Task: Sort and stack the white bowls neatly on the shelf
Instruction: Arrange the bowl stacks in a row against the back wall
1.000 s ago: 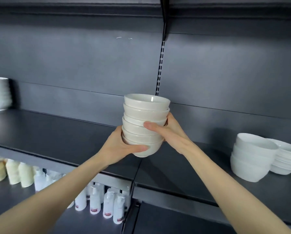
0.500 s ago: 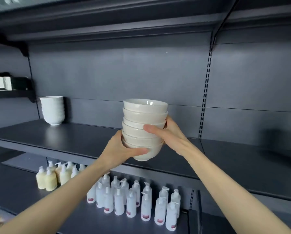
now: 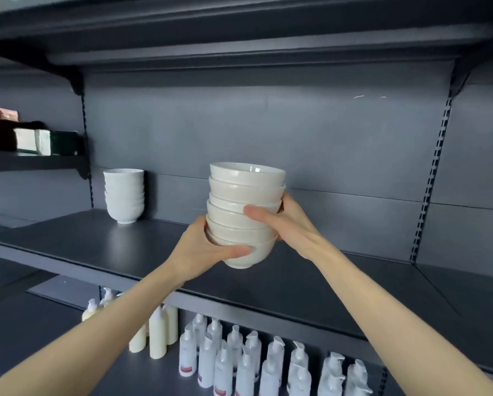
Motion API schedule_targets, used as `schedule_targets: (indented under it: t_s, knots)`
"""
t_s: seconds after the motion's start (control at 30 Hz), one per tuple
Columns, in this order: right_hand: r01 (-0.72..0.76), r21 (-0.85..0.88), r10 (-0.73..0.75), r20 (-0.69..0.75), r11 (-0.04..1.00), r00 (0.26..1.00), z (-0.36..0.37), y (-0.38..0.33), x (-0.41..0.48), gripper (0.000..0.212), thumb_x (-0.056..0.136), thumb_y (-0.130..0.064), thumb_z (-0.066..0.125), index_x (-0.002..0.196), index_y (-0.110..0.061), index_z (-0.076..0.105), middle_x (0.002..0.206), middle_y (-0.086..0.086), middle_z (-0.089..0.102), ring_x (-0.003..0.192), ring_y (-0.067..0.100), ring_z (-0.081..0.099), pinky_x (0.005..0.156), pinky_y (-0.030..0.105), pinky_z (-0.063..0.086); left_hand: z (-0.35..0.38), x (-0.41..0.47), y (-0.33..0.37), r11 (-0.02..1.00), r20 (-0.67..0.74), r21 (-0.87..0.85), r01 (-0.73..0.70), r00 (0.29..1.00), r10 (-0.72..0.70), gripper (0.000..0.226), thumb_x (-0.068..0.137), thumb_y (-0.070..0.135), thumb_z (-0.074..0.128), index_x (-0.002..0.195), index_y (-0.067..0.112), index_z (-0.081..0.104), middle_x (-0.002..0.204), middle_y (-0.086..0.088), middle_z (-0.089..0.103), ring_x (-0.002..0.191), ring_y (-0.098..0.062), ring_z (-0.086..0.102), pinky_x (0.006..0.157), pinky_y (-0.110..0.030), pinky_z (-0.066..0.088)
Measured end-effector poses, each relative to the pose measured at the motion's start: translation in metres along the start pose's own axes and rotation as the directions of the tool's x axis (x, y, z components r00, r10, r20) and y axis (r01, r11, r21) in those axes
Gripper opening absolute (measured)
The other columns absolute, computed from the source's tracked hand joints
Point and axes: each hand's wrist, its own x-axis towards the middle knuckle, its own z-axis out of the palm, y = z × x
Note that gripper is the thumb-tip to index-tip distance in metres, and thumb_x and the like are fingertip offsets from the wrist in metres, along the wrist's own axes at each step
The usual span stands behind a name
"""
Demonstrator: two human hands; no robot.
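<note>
— What lies nearest, measured from the held stack (image 3: 245,195)?

— Below it and closer to the camera, on a lower level, are rows of white pump bottles (image 3: 239,364). A few cream bottles (image 3: 157,335) stand below it and to the left.

— And the hands?

— Both bare forearms reach up to it. The left hand (image 3: 199,250) cups its lower left side, with the thumb curled across the front of the bottom bowl. The right hand (image 3: 288,221) grips its right side higher up, with the thumb pressed across the middle bowls and the fingers hidden behind.

— Where is the stack itself?

— It is white bowls nested upright, held in the air over the dark shelf board (image 3: 102,247), whose front edge runs beneath it. Its foot looks clear of the board.

— Farther on?

— Left of it and deeper in, a second stack (image 3: 124,195) of white bowls stands on the same board near the grey back panel (image 3: 268,132). Well to its right, a slotted upright (image 3: 431,178) runs up the panel. Far left and above, a side ledge (image 3: 33,161) carries blurred boxes.
</note>
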Motion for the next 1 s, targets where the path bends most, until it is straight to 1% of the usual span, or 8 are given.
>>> schedule_targets:
  t_s: [0.17,0.27,0.33,0.47,0.6,0.67,0.8,1.0]
  knots:
    - [-0.007,-0.006,0.007,0.011,1.000,1.000,0.041,0.021,0.063,0.083,0.057,-0.046,0.084,0.128,-0.024,0.047,0.117,-0.010,0.066,0.107,0.009,0.064,0.090,0.034,0.053,-0.042,0.044,-0.040,1.000,-0.024,0.001,0.007,1.000,-0.007,0.054,0.063,0.019,0.088,0.104,0.033,0.056,0.095,0.018,0.070,0.087,0.008,0.065,0.067,-0.009,0.050]
    - [-0.011,0.010,0.011,0.019,1.000,1.000,0.065,0.028,0.098,0.058,0.075,-0.028,0.081,0.123,-0.025,0.049,0.113,-0.011,0.066,0.101,0.005,0.064,0.078,0.025,0.053,-0.070,0.072,-0.060,1.000,-0.016,0.010,0.014,1.000,-0.014,0.055,0.064,0.019,0.088,0.107,0.031,0.056,0.099,0.016,0.070,0.087,0.009,0.064,0.066,-0.008,0.049]
    - [-0.009,0.007,0.009,0.020,1.000,1.000,0.080,0.029,0.121,0.049,0.078,-0.023,0.078,0.117,-0.028,0.050,0.108,-0.014,0.066,0.095,-0.001,0.064,0.070,0.019,0.051,-0.089,0.090,-0.071,1.000,-0.022,0.008,0.025,0.999,-0.024,0.058,0.064,0.021,0.088,0.112,0.028,0.056,0.102,0.015,0.069,0.087,0.009,0.064,0.067,-0.008,0.050]
    - [0.003,-0.007,-0.003,0.002,1.000,1.000,0.112,0.031,0.166,0.058,0.075,-0.025,0.081,0.123,-0.025,0.048,0.111,-0.013,0.065,0.098,0.000,0.063,0.072,0.018,0.050,-0.125,0.125,-0.094,1.000,-0.027,-0.016,0.000,1.000,-0.001,0.052,0.065,0.015,0.087,0.099,0.034,0.053,0.098,0.017,0.067,0.081,0.015,0.062,0.063,-0.005,0.047]
    - [0.010,-0.040,-0.012,-0.044,0.999,0.999,0.146,0.040,0.206,0.089,0.051,-0.048,0.084,0.129,-0.026,0.046,0.117,-0.014,0.065,0.105,0.004,0.063,0.081,0.025,0.053,-0.163,0.159,-0.123,0.999,0.011,-0.035,-0.013,1.000,0.014,0.061,0.061,0.019,0.090,0.109,0.029,0.053,0.104,0.014,0.067,0.087,0.011,0.063,0.065,-0.007,0.049]
    - [0.003,-0.048,-0.007,-0.078,0.999,0.997,0.164,0.046,0.223,0.096,0.045,-0.053,0.082,0.130,-0.027,0.046,0.119,-0.014,0.065,0.106,0.004,0.063,0.084,0.030,0.054,-0.183,0.175,-0.137,0.999,0.045,-0.042,-0.026,0.999,0.028,0.057,0.064,0.016,0.088,0.108,0.029,0.054,0.102,0.015,0.067,0.085,0.012,0.063,0.065,-0.007,0.049]
    - [-0.039,-0.067,0.029,-0.152,0.997,0.988,0.204,0.057,0.251,0.097,0.044,-0.055,0.081,0.130,-0.027,0.047,0.117,-0.014,0.066,0.105,0.004,0.064,0.082,0.031,0.053,-0.222,0.202,-0.168,0.998,0.126,-0.054,-0.044,0.991,0.051,0.051,0.067,0.011,0.086,0.096,0.035,0.052,0.096,0.019,0.065,0.079,0.018,0.061,0.064,-0.004,0.047]
    - [-0.098,-0.080,0.076,-0.241,0.992,0.968,0.251,0.080,0.279,0.090,0.044,-0.056,0.080,0.125,-0.031,0.050,0.115,-0.014,0.066,0.104,0.004,0.064,0.083,0.034,0.055,-0.261,0.235,-0.217,0.997,0.234,-0.076,-0.004,0.972,0.022,0.058,0.065,0.016,0.087,0.107,0.033,0.051,0.104,0.018,0.064,0.085,0.016,0.060,0.066,-0.005,0.048]
